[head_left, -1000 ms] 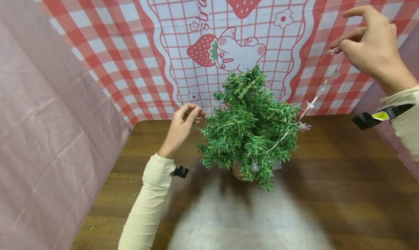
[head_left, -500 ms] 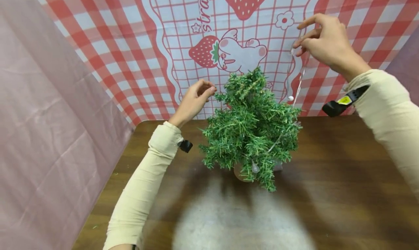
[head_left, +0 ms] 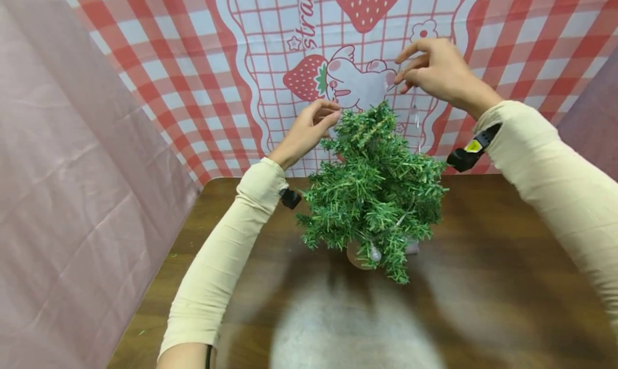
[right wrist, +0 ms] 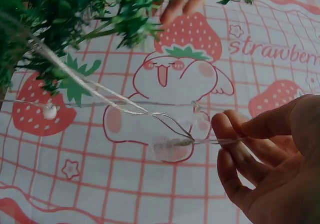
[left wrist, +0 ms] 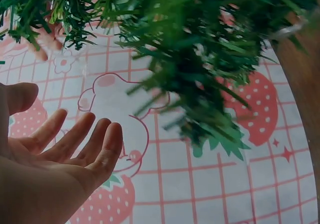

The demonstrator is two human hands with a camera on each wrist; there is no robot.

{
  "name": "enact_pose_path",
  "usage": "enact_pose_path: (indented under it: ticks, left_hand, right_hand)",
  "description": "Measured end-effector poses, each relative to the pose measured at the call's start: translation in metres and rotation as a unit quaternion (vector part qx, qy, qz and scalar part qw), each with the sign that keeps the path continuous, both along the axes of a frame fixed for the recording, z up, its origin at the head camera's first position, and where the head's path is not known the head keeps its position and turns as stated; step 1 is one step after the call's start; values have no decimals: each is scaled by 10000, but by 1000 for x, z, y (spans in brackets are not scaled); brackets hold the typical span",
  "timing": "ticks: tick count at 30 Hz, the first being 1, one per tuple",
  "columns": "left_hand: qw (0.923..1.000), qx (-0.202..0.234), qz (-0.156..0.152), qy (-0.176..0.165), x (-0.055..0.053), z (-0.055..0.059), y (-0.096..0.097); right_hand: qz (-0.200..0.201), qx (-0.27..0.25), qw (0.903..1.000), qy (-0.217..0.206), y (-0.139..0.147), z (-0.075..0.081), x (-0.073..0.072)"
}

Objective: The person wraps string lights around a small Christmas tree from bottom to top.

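While the right hand [head_left: 441, 71] pinches the light string [right wrist: 145, 113]: thumb and fingertips close on its thin wire, above and to the right of the top of the tree [head_left: 374, 181].
Left hand [head_left: 306, 130]: raised just beside the tree's upper left, fingers relaxed and lightly bent, thumb standing apart from them; whether it touches the needles I cannot tell.
Tree: green and upright on the brown wooden counter [head_left: 483, 304], near the far edge, between the two arms, its base [head_left: 357, 255] partly hidden by low branches.
Light string: one stretch lies on the right front branches, with a clear bulb [head_left: 375, 253] hanging low before the base; silvery strands run from the greenery to the right hand, and another line, bearing a white bulb [right wrist: 49, 110], passes behind them.
Beside the base: a pale object [head_left: 411, 246], mostly hidden.
Sleeves [head_left: 212, 272]: cream, with a black band [head_left: 289, 198] at each wrist.
Backdrop [head_left: 169, 63]: red-and-white checks, printed with strawberries.
Curtain [head_left: 87, 197]: pinkish, wrinkled, left of the counter.
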State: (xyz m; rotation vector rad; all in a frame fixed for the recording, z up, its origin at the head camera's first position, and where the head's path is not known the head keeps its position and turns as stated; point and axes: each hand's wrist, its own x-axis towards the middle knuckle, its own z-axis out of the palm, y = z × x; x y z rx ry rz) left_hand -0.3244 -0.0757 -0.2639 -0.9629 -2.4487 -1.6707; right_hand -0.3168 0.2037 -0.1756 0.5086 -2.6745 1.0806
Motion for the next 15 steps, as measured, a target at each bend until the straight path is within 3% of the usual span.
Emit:
enact_pose_path:
  ticks: [8, 15]
  left_hand:
    - [9989, 94, -124, -436, -13, 7, 21]
    - [9915, 282, -849, -950, -19, -3, 26]
  right_hand:
    - [624, -256, 9977, 91, -26, 16, -2]
    - [752, -357, 9965, 46, -34, 22, 2]
